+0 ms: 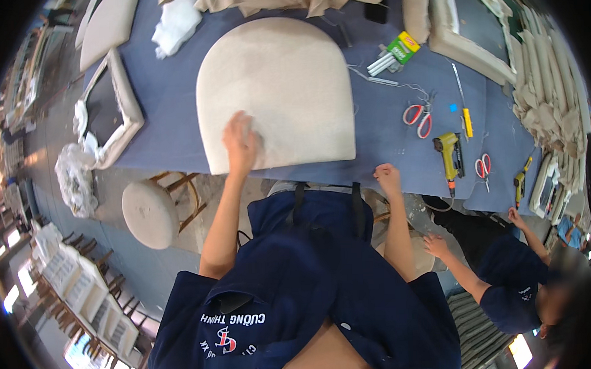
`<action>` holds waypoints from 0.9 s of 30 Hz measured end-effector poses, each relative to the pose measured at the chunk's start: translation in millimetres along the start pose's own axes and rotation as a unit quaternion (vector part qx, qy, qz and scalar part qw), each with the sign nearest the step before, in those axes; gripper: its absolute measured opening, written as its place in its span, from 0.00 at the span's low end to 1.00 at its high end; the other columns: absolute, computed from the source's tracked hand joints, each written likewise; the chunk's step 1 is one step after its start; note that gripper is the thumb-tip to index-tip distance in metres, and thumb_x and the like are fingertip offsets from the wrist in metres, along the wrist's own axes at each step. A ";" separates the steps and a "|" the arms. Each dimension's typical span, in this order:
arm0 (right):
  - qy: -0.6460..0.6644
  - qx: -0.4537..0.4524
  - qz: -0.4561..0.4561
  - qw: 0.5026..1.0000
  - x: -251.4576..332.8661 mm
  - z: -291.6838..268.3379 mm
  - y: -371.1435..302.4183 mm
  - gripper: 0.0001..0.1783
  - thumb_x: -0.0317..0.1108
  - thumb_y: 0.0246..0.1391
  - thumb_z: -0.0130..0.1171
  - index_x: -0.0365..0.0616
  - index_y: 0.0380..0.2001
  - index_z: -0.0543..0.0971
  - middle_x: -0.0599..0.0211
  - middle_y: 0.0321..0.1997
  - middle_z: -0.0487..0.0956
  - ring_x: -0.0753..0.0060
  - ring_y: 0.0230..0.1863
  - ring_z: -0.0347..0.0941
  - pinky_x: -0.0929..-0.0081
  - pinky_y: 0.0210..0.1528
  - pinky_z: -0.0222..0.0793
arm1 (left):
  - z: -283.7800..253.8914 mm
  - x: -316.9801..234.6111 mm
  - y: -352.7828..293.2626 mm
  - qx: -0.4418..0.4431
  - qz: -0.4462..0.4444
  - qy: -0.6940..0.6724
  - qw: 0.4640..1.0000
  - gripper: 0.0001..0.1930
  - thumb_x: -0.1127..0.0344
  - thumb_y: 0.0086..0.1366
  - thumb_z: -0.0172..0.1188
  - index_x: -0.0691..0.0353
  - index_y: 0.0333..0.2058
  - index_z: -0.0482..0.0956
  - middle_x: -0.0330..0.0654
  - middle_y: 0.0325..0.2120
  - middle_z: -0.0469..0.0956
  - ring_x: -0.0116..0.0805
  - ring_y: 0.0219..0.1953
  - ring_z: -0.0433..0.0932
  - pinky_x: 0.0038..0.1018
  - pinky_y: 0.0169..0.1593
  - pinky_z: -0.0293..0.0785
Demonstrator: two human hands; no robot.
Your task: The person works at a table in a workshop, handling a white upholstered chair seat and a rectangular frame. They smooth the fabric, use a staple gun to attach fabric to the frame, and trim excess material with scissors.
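Note:
A cream upholstered seat cushion (291,86), rounded at the far end and straight along the near edge, lies on the blue-grey covered table. My left hand (241,144) rests on its near left part with the fingers extended, slightly smeared by motion. By the table's front edge, to the right of the cushion, is my right hand (388,176). Its fingers are curled together; whatever they may hold is too small to make out. It does not touch the cushion.
Right of the cushion lie red-handled scissors (418,120), a yellow-green staple gun (449,158), a yellow-handled screwdriver (467,121) and a green-yellow box (401,48) with white sticks. White stuffing (178,23) lies at the far left. A co-worker (510,274) stands at right; a round stool (150,214) stands left.

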State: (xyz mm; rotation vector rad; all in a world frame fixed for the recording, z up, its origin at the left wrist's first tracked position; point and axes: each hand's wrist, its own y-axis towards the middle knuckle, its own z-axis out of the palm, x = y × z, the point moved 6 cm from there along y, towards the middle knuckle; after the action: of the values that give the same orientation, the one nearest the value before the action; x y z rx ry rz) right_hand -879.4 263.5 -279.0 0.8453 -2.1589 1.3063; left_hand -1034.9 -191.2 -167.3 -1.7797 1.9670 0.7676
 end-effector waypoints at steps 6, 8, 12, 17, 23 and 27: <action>0.007 0.007 0.013 1.000 39.0 9.3 30.8 0.07 0.31 0.64 0.60 0.39 0.36 0.83 0.66 0.30 0.85 0.78 0.26 0.79 0.79 0.28 0.74 | -83.5 135.1 -36.7 -0.069 -0.297 -0.089 0.948 0.21 0.64 0.76 0.53 0.64 0.64 0.71 0.52 0.64 0.73 0.47 0.63 0.74 0.44 0.63 0.71; 0.038 0.003 -0.018 0.999 52.7 22.5 40.4 0.09 0.33 0.67 0.59 0.39 0.39 0.83 0.66 0.33 0.86 0.78 0.29 0.80 0.79 0.30 0.74 | -83.6 152.3 -43.5 -0.023 -0.362 -0.200 0.910 0.22 0.59 0.79 0.49 0.63 0.66 0.70 0.53 0.63 0.75 0.45 0.62 0.75 0.42 0.60 0.73; 0.118 0.029 -0.033 0.992 97.9 45.8 53.9 0.19 0.44 0.73 0.56 0.37 0.49 0.81 0.64 0.42 0.85 0.77 0.39 0.81 0.75 0.41 0.76 | -61.7 166.5 -58.1 0.016 -0.440 -0.365 0.821 0.28 0.49 0.83 0.38 0.65 0.67 0.68 0.51 0.59 0.79 0.41 0.59 0.76 0.42 0.61 0.72; 0.225 0.095 -0.018 0.970 134.4 70.2 78.4 0.30 0.54 0.74 0.54 0.36 0.61 0.76 0.60 0.52 0.83 0.73 0.51 0.79 0.71 0.51 0.75 | -59.0 163.4 -41.4 0.075 -0.448 -0.407 0.793 0.32 0.44 0.83 0.35 0.67 0.66 0.68 0.51 0.56 0.80 0.40 0.57 0.76 0.43 0.63 0.70; 0.113 0.076 -0.078 0.988 188.3 95.9 83.6 0.42 0.59 0.68 0.61 0.29 0.65 0.71 0.51 0.58 0.81 0.65 0.58 0.78 0.69 0.56 0.75 | -58.6 151.7 -21.2 0.150 -0.463 -0.316 0.815 0.32 0.43 0.80 0.45 0.67 0.64 0.75 0.48 0.54 0.81 0.40 0.54 0.77 0.40 0.57 0.72; 0.119 0.086 -0.077 0.986 201.7 104.2 70.7 0.48 0.56 0.61 0.70 0.23 0.65 0.68 0.41 0.59 0.80 0.58 0.58 0.80 0.63 0.56 0.78 | -89.9 131.7 -2.8 0.228 -0.396 -0.211 0.864 0.32 0.43 0.77 0.50 0.66 0.64 0.76 0.47 0.53 0.82 0.38 0.54 0.78 0.38 0.58 0.73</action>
State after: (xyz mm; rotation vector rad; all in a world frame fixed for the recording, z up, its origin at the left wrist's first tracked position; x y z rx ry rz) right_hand -1078.7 142.7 -231.9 0.8553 -1.7827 1.4490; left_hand -1041.7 -350.2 -177.9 -1.7024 0.8854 0.3190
